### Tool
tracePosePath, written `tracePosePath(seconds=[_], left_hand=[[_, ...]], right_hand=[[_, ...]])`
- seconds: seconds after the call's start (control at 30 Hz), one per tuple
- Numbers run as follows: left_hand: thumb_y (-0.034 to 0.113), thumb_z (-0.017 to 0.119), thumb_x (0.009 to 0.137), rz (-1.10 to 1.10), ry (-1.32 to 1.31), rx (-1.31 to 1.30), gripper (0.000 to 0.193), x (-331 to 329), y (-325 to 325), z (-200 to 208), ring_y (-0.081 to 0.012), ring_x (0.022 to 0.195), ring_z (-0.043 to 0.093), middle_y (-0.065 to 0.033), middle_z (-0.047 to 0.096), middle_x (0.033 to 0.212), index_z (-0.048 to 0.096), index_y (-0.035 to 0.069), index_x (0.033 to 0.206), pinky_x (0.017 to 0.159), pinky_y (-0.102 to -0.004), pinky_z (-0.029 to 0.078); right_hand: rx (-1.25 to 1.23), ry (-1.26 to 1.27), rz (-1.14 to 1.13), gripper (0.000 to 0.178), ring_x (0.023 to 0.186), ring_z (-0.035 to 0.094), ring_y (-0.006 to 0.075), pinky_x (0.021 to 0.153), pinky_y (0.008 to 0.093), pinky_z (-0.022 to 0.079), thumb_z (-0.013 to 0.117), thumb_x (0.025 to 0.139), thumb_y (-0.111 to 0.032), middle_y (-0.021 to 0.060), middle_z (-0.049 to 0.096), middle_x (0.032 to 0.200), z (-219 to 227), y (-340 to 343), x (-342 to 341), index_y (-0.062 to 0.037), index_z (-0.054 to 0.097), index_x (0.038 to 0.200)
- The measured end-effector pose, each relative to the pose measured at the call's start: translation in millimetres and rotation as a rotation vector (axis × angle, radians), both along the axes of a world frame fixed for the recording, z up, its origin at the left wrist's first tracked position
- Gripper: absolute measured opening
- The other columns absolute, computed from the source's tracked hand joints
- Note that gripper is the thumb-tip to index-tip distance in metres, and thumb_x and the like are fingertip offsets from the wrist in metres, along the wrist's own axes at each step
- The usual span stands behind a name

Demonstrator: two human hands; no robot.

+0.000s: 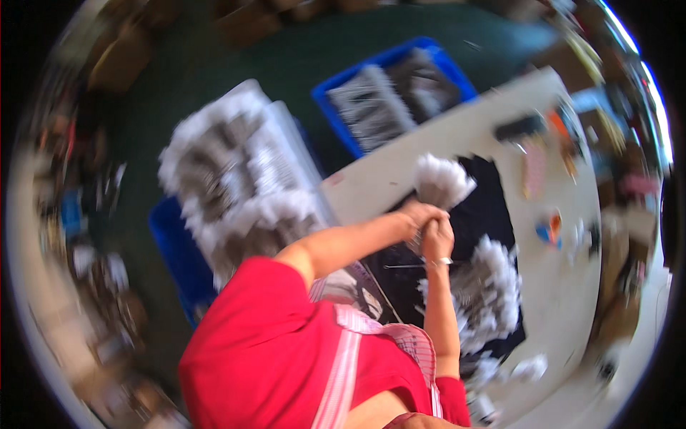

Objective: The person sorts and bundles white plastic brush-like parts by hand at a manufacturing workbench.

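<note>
Red shirt (pixel 250 343) and pink checked apron strap (pixel 344 365) lie nearest the camera, worn by the person. Clock directions run from the hands. The left hand (pixel 418 216) is closed around a white-tufted bundle (pixel 444 182), whose fluffy head points to 12 o'clock above the black cloth (pixel 494 189). The right hand (pixel 437 239) is bent in against the left; blur hides what its fingers grip, so that cannot be told.

Between 11 and 12 o'clock, beyond the white table (pixel 572 286), a blue crate (pixel 337 125) holds two groups of similar bundles, one pale, the other grey-brown with white tips. At 9 o'clock stands a second blue container (pixel 175 243); a tall heap of bundles (pixel 229 164) rises beside and above it, bordered by a whitish panel (pixel 291 136). Whether the heap sits inside that container is unclear. At 4 to 5 o'clock, a white-tufted pile (pixel 493 286) rests on the cloth.
</note>
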State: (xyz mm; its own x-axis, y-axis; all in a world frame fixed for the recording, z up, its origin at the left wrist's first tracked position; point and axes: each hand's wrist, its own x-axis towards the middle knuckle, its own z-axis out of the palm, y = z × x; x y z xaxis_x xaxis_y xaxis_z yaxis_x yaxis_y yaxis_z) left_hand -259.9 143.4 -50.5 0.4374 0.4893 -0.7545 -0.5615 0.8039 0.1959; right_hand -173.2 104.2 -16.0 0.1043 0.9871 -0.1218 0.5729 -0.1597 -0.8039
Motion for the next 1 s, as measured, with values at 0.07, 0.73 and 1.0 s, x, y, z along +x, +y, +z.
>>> tracePosePath(seconds=[0.07,0.73,1.0], left_hand=[[0.018,0.071,0.069,0.09,-0.055,-0.161,0.031,-7,-24,-1,-0.0267,0.081,0.059,-0.0108,0.062,0.086,0.058,0.003,0.093,0.077,-0.0465,0.046],[0.044,0.059,0.073,0.427,-0.648,-0.603,0.033,-11,-61,-39,-0.0256,0.067,0.057,-0.0052,0.06,0.074,0.053,0.012,0.078,0.071,-0.0412,0.045],[0.035,0.052,0.082,0.442,-0.639,-0.348,0.024,-20,-81,-34,-0.0232,0.07,0.059,-0.0043,0.061,0.074,0.054,0.013,0.074,0.073,-0.039,0.046]], right_hand=[[-0.26,0.271,0.081,0.038,0.097,0.058,0.0239,0.083,0.0308,0.044,0.05,0.087,-0.02,0.018,0.059,0.105,-5,-24,7,0.001,0.048,0.118],[-0.318,-0.136,0.405,0.037,0.056,0.057,0.0159,0.055,0.0344,0.045,0.05,0.084,-0.031,0.0169,0.062,0.064,-3,13,-29,0.0031,0.065,0.079],[-0.142,-0.16,0.385,0.041,0.096,0.06,0.0296,0.084,0.0345,0.045,0.051,0.085,-0.03,0.0191,0.061,0.104,1,-15,-34,0.0003,0.057,0.111]])
